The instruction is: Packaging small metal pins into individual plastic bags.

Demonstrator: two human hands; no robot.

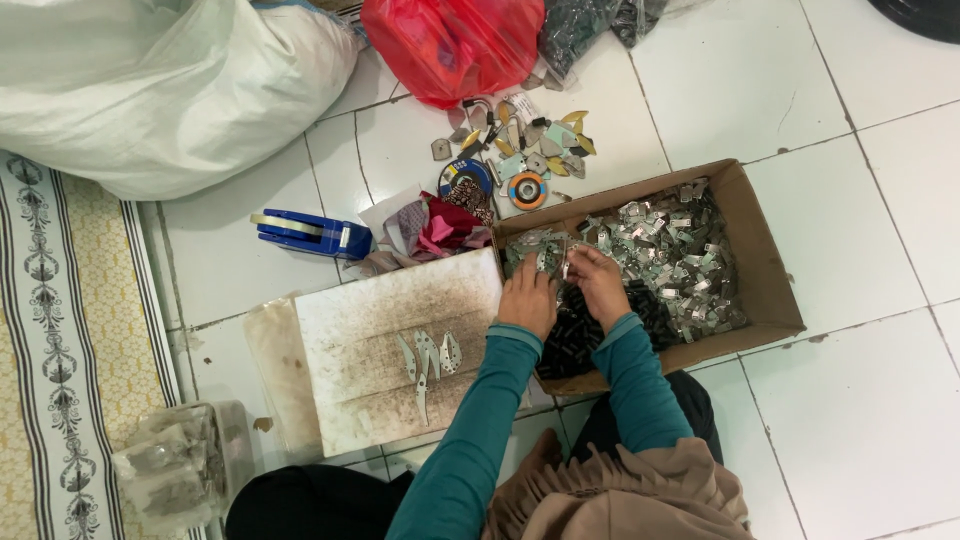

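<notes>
Both hands work inside the brown cardboard box (760, 250) of small metal parts (670, 250), right of the stained board (350, 340). The left hand (527, 295) and right hand (598, 285) each pinch parts in narrow fingers. A red bag (450, 45) lies far behind.

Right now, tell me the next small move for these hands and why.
Probably carry the small metal piece pinched between left hand and right hand over to the white board, since similar metal blades already lie there beside the cardboard box.
</notes>
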